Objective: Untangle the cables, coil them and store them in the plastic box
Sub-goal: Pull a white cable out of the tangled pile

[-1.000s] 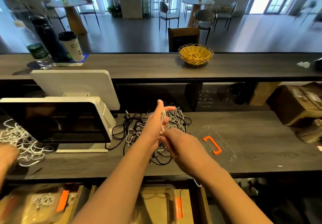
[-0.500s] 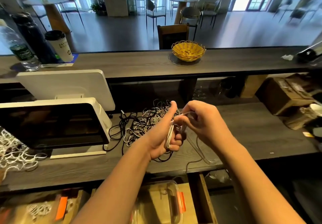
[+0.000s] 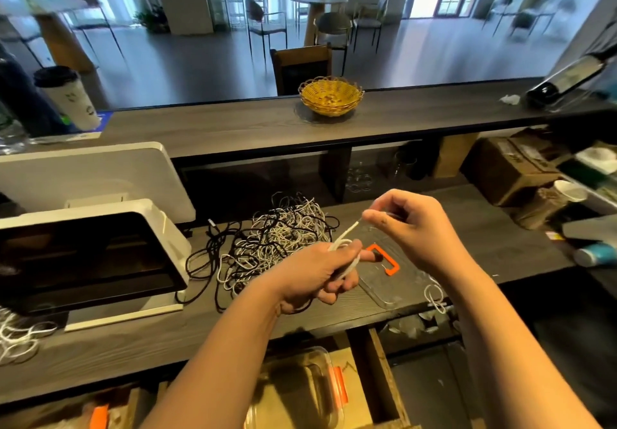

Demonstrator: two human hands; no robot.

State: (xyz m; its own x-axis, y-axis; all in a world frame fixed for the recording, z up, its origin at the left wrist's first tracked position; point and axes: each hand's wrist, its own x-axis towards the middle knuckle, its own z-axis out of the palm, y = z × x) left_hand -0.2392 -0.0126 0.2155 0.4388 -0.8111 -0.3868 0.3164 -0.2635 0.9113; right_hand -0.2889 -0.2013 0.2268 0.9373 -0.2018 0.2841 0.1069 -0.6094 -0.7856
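Left of the grips, on the dark wood-grain bench (image 3: 484, 238), lies a tangled heap of black and white cables (image 3: 273, 238), its loops crossing so thickly that no single run can be followed; a few black strands trail out toward the white-framed tablet screen (image 3: 90, 255). Far left, at the bench's edge, a separate bunch of loose white cable (image 3: 20, 338) sits well apart from the hands.

Above the near edge of the bench, the left hand (image 3: 320, 275) holds its grip curled round a small coil of thin white cable (image 3: 347, 255), the turns bunched in the fist. A short taut length runs up and right from it to the right hand (image 3: 410, 228), whose grip pinches the cable's free end between thumb and fingertips. Judged from this, a turn is being wound on.

Below and just right of the grips lies a clear plastic lid with an orange clip (image 3: 387, 261), flat on the bench; a clear plastic box with an orange latch (image 3: 300, 392) stands lower down, under the bench's near edge.

The likely trouble: if the pinch slackens, the springy coil may open in the fist; pulling too hard may tighten the turns unevenly. A small white loop (image 3: 434, 295) hangs at the bench edge beneath the right forearm and could snag.
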